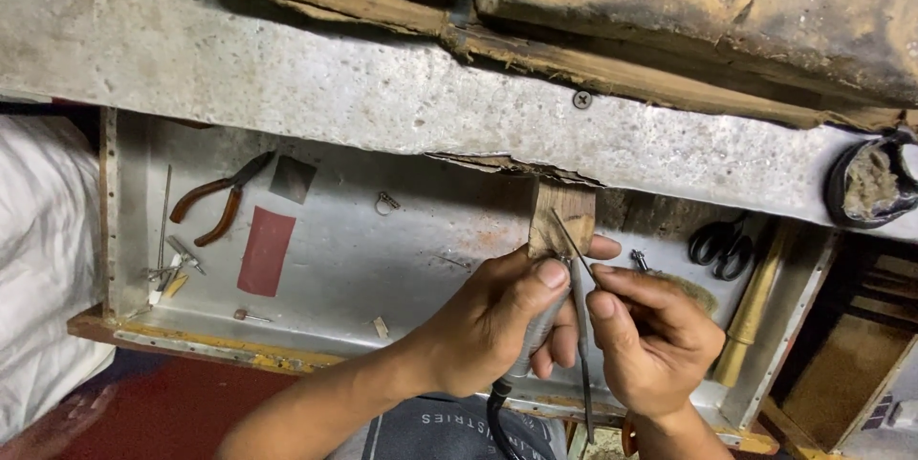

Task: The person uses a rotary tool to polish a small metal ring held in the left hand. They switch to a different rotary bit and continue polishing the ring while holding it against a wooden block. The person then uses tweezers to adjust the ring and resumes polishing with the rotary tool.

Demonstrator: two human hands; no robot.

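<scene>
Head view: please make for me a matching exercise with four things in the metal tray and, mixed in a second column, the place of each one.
Things:
1. red-handled pliers
2. black-handled scissors
3. dark red rectangular sheet
4. wooden peg block

Places:
A. right end of the tray, beside a wooden handle
B. just above both hands, at the bench edge
C. far left, near the tray wall
D. flat on the tray floor, just right of and below the pliers

Pairs: 1-C, 2-A, 3-D, 4-B

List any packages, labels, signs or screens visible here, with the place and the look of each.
No packages, signs or screens are visible.
Printed lettering: a small white row on dark grey fabric at the bottom edge, below the left hand.
</scene>
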